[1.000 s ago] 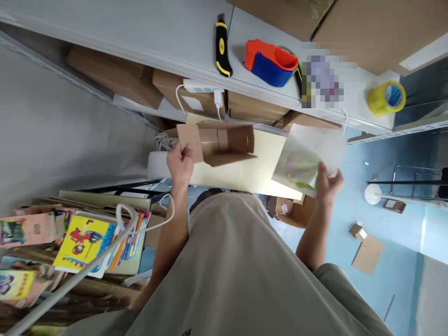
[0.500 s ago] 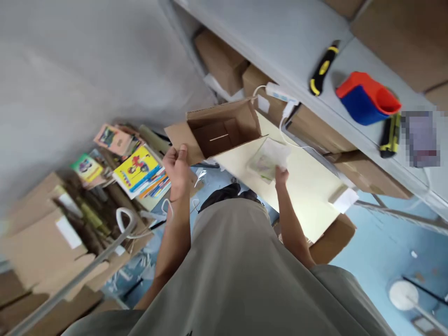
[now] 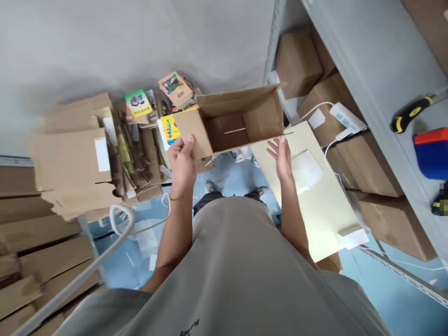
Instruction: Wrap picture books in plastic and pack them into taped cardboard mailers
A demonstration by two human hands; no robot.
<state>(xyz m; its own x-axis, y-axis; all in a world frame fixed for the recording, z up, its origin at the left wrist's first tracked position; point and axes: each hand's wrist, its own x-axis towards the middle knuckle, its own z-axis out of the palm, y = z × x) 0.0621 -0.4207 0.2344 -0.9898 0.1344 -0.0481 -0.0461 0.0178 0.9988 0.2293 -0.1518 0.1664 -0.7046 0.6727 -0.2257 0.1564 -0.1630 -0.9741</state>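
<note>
An open, bare-inside cardboard box [image 3: 264,112] is in front of me, tilted so that its inside faces me. My left hand [image 3: 182,161] grips the box's left flap, thumb on top and fingers curled at its edge. At the box's near right corner is my right hand [image 3: 283,161], its fingers spread and holding nothing; whether a fingertip touches the cardboard I cannot tell. Just right of that hand, a whitish packet with a greenish tint [image 3: 308,171] lies on the pale yellow board [image 3: 320,224].
Books [image 3: 175,88] and a stack of flattened cardboard [image 3: 75,158] stand at the left by the wall. A grey shelf [image 3: 378,51] on the right holds a utility knife [image 3: 411,112], with boxes [image 3: 367,163] and a white power strip [image 3: 346,116] below. A white curved tube [image 3: 94,261] crosses the lower left.
My right hand has let go of the packet on the board and moved to the box's right corner. My left hand keeps the flap. The view has turned toward the left.
</note>
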